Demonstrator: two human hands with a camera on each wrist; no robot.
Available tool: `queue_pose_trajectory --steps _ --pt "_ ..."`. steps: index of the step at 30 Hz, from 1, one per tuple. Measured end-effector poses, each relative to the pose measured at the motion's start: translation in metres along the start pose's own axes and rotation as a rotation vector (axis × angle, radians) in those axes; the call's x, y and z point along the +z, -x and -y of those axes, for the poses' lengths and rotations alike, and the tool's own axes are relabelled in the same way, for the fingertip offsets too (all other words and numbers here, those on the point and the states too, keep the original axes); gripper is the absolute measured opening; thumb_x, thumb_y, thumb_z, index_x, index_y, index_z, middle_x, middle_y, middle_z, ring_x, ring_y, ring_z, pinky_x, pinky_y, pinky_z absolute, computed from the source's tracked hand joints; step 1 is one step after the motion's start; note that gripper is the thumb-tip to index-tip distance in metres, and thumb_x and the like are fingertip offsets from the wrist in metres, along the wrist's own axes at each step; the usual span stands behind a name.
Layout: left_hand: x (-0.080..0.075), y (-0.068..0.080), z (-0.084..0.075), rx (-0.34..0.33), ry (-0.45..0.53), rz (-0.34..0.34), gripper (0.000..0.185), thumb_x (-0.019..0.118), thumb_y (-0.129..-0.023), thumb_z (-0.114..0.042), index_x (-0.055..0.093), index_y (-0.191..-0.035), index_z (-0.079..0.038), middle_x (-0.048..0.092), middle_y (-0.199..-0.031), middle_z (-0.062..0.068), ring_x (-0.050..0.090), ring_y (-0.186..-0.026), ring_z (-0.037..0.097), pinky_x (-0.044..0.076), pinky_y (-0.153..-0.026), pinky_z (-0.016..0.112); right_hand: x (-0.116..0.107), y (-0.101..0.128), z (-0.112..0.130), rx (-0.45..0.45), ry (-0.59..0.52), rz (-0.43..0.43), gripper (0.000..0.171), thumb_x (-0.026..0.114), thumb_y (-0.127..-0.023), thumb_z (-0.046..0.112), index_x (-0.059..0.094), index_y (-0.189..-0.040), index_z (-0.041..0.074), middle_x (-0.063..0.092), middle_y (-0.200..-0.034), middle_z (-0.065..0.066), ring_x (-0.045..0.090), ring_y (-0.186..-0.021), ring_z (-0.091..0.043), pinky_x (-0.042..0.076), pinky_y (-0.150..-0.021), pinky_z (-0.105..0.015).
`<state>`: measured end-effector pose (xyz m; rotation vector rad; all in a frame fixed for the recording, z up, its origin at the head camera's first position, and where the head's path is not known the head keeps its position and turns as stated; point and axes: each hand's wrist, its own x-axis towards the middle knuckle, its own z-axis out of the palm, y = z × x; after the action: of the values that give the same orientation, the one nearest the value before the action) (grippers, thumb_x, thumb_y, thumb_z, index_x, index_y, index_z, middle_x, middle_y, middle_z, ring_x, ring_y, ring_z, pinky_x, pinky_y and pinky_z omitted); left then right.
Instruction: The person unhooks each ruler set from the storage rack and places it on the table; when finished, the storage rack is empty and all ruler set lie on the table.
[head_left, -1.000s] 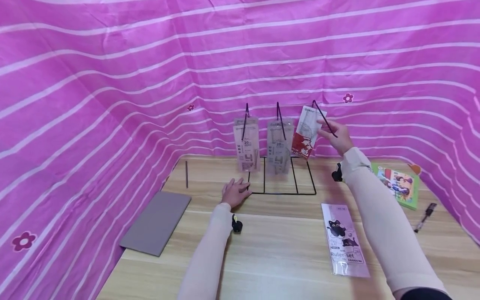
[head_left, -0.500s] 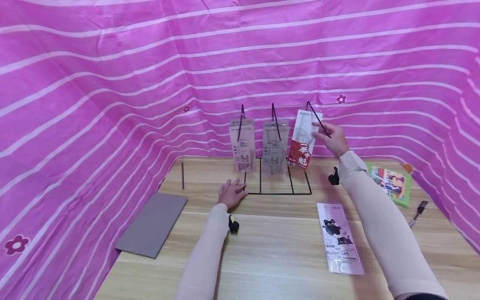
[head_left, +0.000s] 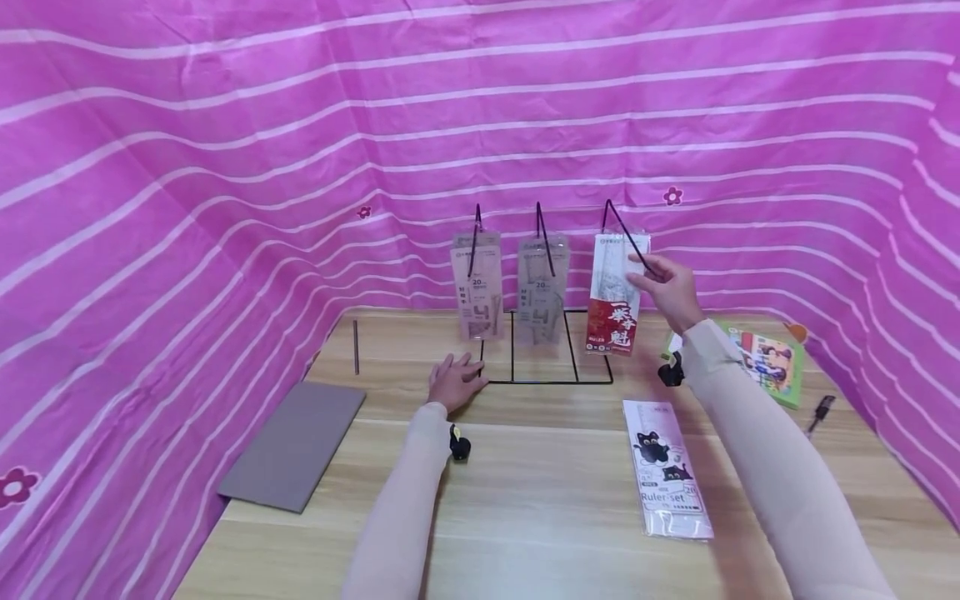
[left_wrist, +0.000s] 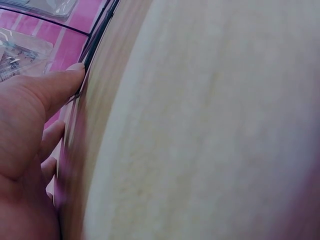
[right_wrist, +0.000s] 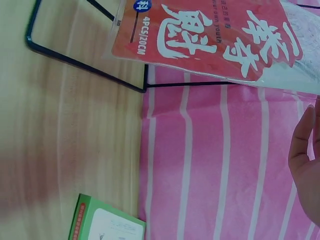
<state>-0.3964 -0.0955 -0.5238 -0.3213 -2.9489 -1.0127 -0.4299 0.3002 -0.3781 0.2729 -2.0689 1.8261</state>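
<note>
A black wire display rack (head_left: 573,350) stands at the back of the table with three long hooks. On the right hook hangs a red-and-white ruler set pack (head_left: 612,321), nearly straight. My right hand (head_left: 670,292) is beside its upper right edge, thumb and forefinger apart, fingertips at the pack; whether they touch is unclear. In the right wrist view the pack's printed lower part (right_wrist: 200,35) hangs free above the hand. Flat on the table, my left hand (head_left: 453,383) rests at the rack's front left corner, thumb (left_wrist: 65,82) against the wire.
Clear ruler packs hang from the left (head_left: 480,292) and middle (head_left: 542,287) hooks. On the table lie a cat-printed ruler set (head_left: 663,467), a green book (head_left: 768,362), a pen (head_left: 821,412), a grey board (head_left: 296,446) and a thin dark rod (head_left: 356,346).
The red-and-white pack has swung from a tilt to hang nearly straight and lower. My right hand has come down slightly beside it, its fingers spreading. My left hand stays at the rack corner.
</note>
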Motion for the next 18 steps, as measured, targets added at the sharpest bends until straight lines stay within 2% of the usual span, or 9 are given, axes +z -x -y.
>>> queue_pose_trajectory --steps 5,11,15,18 --pt "0.001 -0.002 -0.004 0.008 -0.003 -0.009 0.047 0.064 -0.097 -0.040 0.061 -0.139 -0.020 0.038 -0.160 0.009 0.016 -0.153 0.041 0.004 -0.124 0.058 -0.008 0.012 0.006 -0.028 0.009 0.001 0.039 0.075 -0.088 0.002 0.069 -0.126 0.006 0.057 -0.079 0.007 0.048 -0.069 -0.005 0.045 -0.058 -0.014" --pt "0.002 -0.002 -0.004 0.016 -0.002 -0.008 0.048 0.063 -0.097 -0.041 0.061 -0.140 -0.020 0.038 -0.160 0.010 0.017 -0.153 0.042 0.004 -0.124 0.058 -0.014 0.027 0.010 -0.067 0.012 0.003 0.040 0.076 -0.088 0.002 0.067 -0.127 0.001 0.054 -0.075 0.007 0.043 -0.066 -0.005 0.041 -0.055 -0.016" --pt "-0.001 0.001 -0.004 0.007 -0.010 -0.001 0.047 0.063 -0.097 -0.040 0.060 -0.140 -0.020 0.038 -0.160 0.010 0.017 -0.153 0.042 0.004 -0.124 0.058 -0.015 0.039 0.012 -0.097 0.058 0.015 0.040 0.074 -0.090 0.002 0.066 -0.128 0.000 0.054 -0.077 0.005 0.045 -0.067 -0.005 0.041 -0.054 -0.015" --pt "-0.003 0.003 -0.004 0.004 -0.010 0.001 0.047 0.064 -0.097 -0.038 0.061 -0.139 -0.018 0.039 -0.159 0.011 0.018 -0.152 0.043 0.005 -0.123 0.059 -0.014 0.051 0.017 -0.101 0.051 0.032 0.039 0.072 -0.091 0.000 0.064 -0.129 -0.003 0.054 -0.077 0.002 0.046 -0.066 -0.005 0.042 -0.054 -0.014"
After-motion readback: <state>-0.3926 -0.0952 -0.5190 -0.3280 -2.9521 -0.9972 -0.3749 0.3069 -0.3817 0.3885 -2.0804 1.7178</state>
